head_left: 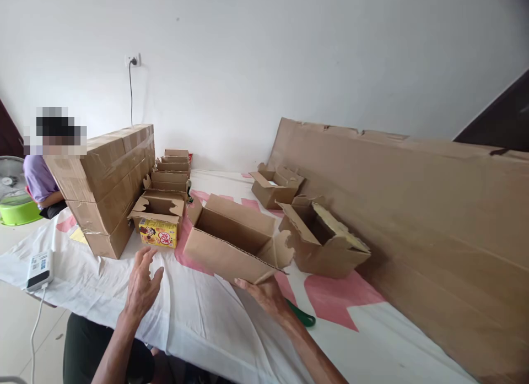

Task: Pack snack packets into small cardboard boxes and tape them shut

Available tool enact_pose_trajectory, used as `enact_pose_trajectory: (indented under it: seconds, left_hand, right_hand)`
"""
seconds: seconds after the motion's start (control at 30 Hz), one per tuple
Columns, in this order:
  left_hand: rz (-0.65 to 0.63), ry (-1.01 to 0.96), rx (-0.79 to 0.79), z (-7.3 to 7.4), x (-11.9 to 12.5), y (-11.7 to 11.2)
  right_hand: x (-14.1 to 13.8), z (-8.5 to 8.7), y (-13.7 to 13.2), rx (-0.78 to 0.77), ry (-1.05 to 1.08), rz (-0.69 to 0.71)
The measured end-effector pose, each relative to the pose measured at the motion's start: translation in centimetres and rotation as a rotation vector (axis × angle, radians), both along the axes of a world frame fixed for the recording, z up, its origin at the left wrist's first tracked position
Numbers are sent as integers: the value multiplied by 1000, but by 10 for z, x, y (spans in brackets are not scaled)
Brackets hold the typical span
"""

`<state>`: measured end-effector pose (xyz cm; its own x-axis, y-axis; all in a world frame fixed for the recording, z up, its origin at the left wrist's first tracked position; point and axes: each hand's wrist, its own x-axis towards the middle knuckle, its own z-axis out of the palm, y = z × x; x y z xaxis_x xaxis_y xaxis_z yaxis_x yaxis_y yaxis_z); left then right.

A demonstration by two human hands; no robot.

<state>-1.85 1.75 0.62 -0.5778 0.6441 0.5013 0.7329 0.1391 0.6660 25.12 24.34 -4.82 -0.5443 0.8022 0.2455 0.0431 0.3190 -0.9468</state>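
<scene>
right hand (265,293) holds open box (225,250) on white-and-pink cloth (198,318); white wall (264,53) behind.

An open carton (231,238) lies mid-table, the right hand (264,293) gripping its near corner, the left hand (142,282) spread loose to its left; small boxes (165,191) stand in a row behind-left; a taped stack (107,185) further left; two open boxes (322,241) to the right, before a leaning cardboard sheet (413,218).

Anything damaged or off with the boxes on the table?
Yes. The open carton held by the right hand sits askew, its end flap torn ragged. The neighbouring carton has a peeled, jagged flap. Left hand hovers open, holding nothing.
</scene>
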Motion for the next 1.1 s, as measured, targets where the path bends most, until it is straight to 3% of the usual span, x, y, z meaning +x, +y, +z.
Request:
enact_pose_trajectory:
  seconds: [0.23,0.4,0.7,0.93,1.1]
  left_hand:
    - [84,181,-63,25,-24,71]
    - [110,289,-204,28,-44,106]
    - [110,346,-271,12,-73,100]
    - [218,443,-408,43,-80,96]
    - [122,605,-481,58,-90,109]
  right_hand:
    - [-36,-10,29,-78,64,-23]
    - [-43,-10,44,-80,109,54]
    - [-47,-21,61,-53,140,98]
    - [-45,-28,65,-83,105,50]
    - [-45,-26,68,-44,146,-68]
